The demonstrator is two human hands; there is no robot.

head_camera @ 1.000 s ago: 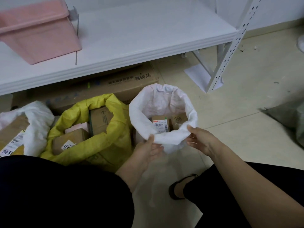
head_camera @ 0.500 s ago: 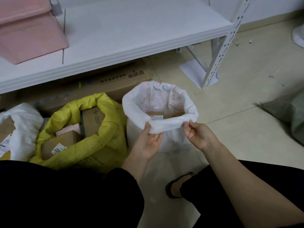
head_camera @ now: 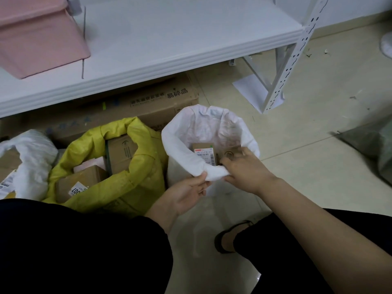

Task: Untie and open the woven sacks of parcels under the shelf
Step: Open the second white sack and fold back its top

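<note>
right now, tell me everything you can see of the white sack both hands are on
The white sack looks like thin, crinkled woven plastic. It stands upright on the tiled floor, right of the yellow sack and in front of a cardboard box. Its mouth is open, with the rim rolled outward into a thick cuff. The left hand pinches the near rim. The right hand grips it alongside, fingers inside the mouth. Brown labelled parcels lie inside.

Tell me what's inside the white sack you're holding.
Two brown boxes show inside the white sack: a labelled box and a second box right of it. The rolled rim, gripped by the left hand and right hand, hides whatever lies lower.
</note>
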